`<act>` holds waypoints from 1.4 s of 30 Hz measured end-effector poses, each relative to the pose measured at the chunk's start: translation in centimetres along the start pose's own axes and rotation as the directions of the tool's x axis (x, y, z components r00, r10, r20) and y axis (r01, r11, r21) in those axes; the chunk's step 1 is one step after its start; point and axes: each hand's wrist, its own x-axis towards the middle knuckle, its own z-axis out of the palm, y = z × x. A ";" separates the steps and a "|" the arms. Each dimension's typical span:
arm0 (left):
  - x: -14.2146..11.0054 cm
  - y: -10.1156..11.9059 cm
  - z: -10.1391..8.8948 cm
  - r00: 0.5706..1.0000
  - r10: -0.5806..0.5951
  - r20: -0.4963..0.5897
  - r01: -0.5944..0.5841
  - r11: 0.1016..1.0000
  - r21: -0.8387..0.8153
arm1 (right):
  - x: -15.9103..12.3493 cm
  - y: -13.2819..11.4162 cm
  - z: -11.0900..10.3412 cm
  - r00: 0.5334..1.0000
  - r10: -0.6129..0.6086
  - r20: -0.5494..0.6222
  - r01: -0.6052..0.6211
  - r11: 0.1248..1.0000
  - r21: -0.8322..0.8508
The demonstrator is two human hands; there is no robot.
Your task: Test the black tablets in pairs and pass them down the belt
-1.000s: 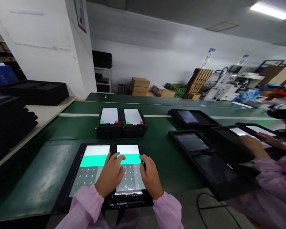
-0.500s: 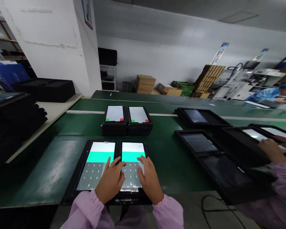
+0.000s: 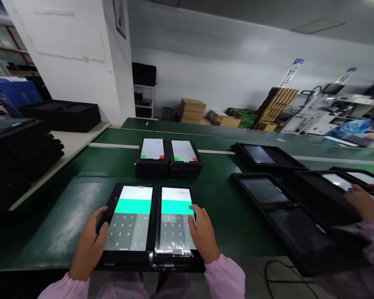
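Observation:
Two tablets lie side by side in a black foam tray [image 3: 110,263] at the near edge of the bench. The left tablet [image 3: 134,207] and the right tablet [image 3: 176,207] both show a calculator keypad under a turquoise band; small characters stand at the top of the right screen. Beside the left edge of the tray is my left hand [image 3: 89,243], its thumb and forefinger apart at the rim. My right hand [image 3: 203,232] is open over the right tablet's right side, fingertips near the turquoise band. I cannot tell whether they touch the glass.
Behind stand stacked trays with two lit tablets [image 3: 152,148]. More black trays with dark tablets [image 3: 263,189] lie to the right, where a co-worker's hand [image 3: 366,203] touches a tablet. A tall stack of black trays [image 3: 15,162] is at left; cables [image 3: 269,276] hang below.
My left hand has moved from between the two tablets to the tray's left edge. My right hand has shifted slightly right. Characters on the right screen have increased.

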 end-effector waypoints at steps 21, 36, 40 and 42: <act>2.0 4.5 3.2 0.810 0.445 0.383 -0.520 0.846 0.118 | 1.2 -9.3 4.9 0.956 -0.254 0.150 0.223 0.955 0.197; 1.7 4.0 2.7 0.796 0.472 0.380 -0.544 0.832 0.107 | 1.4 -10.2 6.8 0.931 -0.323 0.172 0.300 0.943 0.146; 1.4 2.7 0.8 0.854 0.436 0.283 -0.482 0.869 0.117 | 1.1 -10.3 6.4 0.954 -0.255 0.155 0.228 0.958 0.173; 1.0 1.8 -0.2 0.895 0.389 0.218 -0.421 0.898 0.130 | 0.9 -10.7 6.2 0.956 -0.244 0.160 0.212 0.958 0.191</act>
